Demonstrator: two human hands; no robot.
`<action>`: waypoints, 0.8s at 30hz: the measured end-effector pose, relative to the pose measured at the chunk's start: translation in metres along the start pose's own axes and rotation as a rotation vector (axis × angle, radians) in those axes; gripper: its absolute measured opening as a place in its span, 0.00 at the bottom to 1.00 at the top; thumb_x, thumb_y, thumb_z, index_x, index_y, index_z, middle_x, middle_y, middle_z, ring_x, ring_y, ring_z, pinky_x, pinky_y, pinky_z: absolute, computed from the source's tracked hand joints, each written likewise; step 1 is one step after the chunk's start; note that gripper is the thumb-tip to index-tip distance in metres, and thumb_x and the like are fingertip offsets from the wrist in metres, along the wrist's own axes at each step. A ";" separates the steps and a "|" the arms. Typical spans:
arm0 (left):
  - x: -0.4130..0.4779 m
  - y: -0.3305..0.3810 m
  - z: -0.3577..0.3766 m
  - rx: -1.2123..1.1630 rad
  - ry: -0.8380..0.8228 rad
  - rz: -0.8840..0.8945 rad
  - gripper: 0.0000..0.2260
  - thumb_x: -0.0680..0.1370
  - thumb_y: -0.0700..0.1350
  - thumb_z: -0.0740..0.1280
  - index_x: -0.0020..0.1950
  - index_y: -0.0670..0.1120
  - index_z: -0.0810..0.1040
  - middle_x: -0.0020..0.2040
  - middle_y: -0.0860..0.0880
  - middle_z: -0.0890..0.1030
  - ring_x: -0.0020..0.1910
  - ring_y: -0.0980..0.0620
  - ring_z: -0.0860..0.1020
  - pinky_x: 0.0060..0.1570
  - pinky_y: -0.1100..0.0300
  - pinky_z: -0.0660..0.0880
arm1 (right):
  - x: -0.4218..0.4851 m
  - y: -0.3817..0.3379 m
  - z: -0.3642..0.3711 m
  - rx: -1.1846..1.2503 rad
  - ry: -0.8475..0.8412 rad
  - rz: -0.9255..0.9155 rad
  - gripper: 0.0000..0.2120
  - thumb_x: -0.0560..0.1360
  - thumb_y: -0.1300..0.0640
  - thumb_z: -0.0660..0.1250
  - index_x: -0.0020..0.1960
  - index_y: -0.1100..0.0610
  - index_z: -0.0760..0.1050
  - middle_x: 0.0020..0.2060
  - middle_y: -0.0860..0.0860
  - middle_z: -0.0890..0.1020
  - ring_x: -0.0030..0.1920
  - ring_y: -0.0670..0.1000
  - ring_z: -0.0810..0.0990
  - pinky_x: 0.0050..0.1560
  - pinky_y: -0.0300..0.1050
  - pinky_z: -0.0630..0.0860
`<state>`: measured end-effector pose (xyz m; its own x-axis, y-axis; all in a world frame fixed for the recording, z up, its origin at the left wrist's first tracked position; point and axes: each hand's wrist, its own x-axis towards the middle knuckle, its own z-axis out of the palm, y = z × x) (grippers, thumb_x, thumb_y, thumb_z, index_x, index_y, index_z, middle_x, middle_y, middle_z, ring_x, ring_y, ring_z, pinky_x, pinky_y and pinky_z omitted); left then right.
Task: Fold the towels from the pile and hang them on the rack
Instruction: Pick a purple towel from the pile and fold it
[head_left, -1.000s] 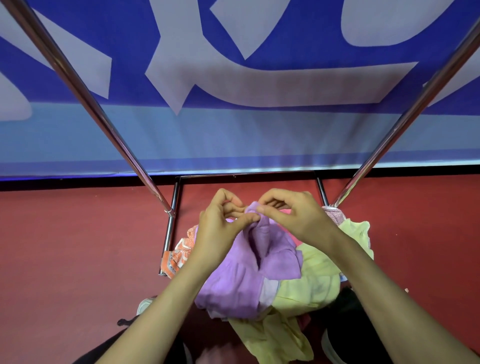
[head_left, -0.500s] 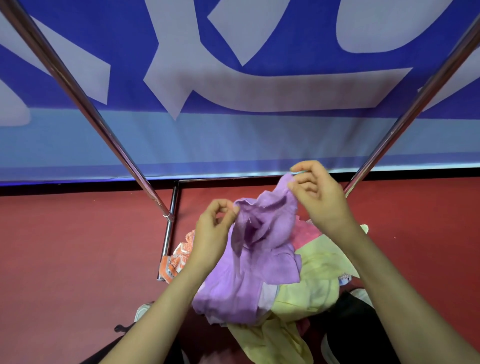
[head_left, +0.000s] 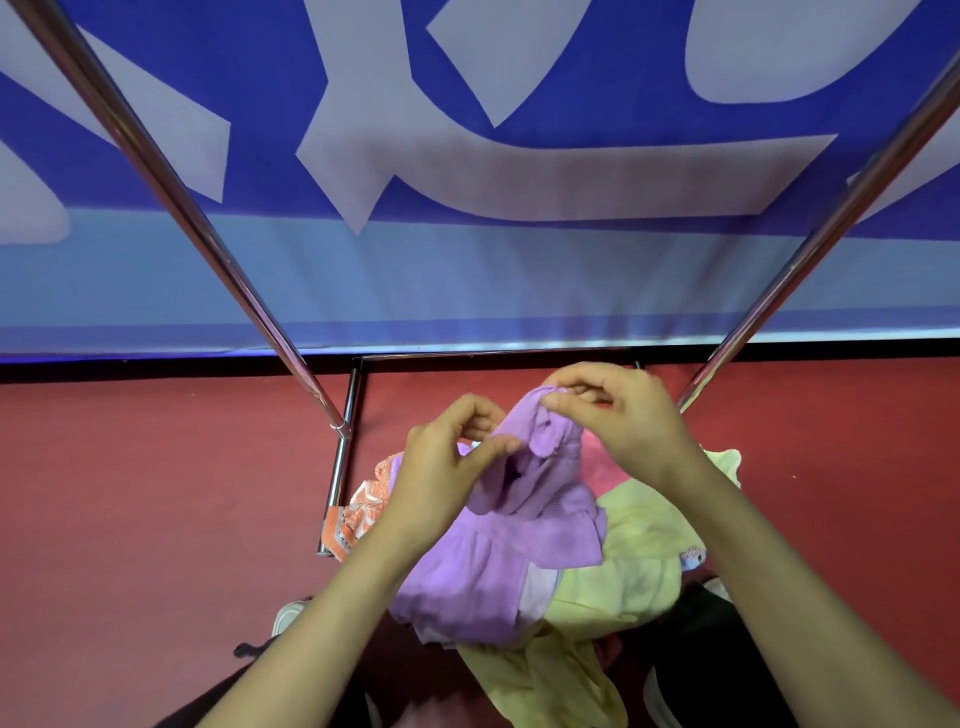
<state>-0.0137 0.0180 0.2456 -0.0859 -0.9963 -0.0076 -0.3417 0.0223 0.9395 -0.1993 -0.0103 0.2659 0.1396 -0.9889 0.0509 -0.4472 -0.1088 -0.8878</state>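
Observation:
A crumpled purple towel lies on top of the pile on the red floor, its upper end lifted. My right hand pinches that raised edge between thumb and fingers. My left hand pinches the same towel just to the left, a little lower. Beneath it lie a yellow towel, a pink one and an orange patterned one. Two chrome uprights of the rack slant up on either side, with its base frame on the floor behind the pile.
A blue and white banner hangs close behind the rack. The right upright passes just beside my right hand. Red floor stretches to the left. My shoes and dark trousers show at the bottom edge.
My right hand, which had lifted the purple towel's edge up and right, has come back down towards my left hand. My left hand has closed on the towel.

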 end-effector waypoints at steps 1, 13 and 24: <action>0.000 -0.004 0.000 0.046 -0.028 -0.010 0.08 0.72 0.40 0.75 0.40 0.50 0.77 0.33 0.63 0.79 0.34 0.65 0.73 0.38 0.73 0.70 | 0.002 0.002 -0.004 0.018 0.052 0.019 0.09 0.72 0.63 0.72 0.42 0.49 0.81 0.36 0.42 0.81 0.36 0.38 0.77 0.43 0.29 0.72; 0.013 -0.044 -0.011 0.058 -0.053 -0.333 0.05 0.75 0.45 0.72 0.41 0.45 0.81 0.31 0.52 0.79 0.33 0.53 0.74 0.39 0.60 0.71 | 0.008 0.016 -0.031 0.014 0.360 0.151 0.08 0.74 0.64 0.69 0.46 0.50 0.78 0.37 0.53 0.81 0.39 0.51 0.78 0.47 0.47 0.76; 0.015 -0.021 0.007 -0.650 0.223 -0.487 0.08 0.71 0.35 0.73 0.46 0.40 0.76 0.33 0.47 0.81 0.31 0.53 0.79 0.38 0.61 0.78 | -0.005 0.006 0.008 0.218 -0.130 0.372 0.05 0.75 0.65 0.69 0.44 0.55 0.80 0.36 0.49 0.77 0.37 0.45 0.76 0.38 0.37 0.79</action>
<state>-0.0142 0.0036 0.2240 0.1413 -0.8767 -0.4598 0.3203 -0.3990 0.8592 -0.1958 -0.0050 0.2562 0.1202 -0.9342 -0.3358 -0.2930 0.2898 -0.9111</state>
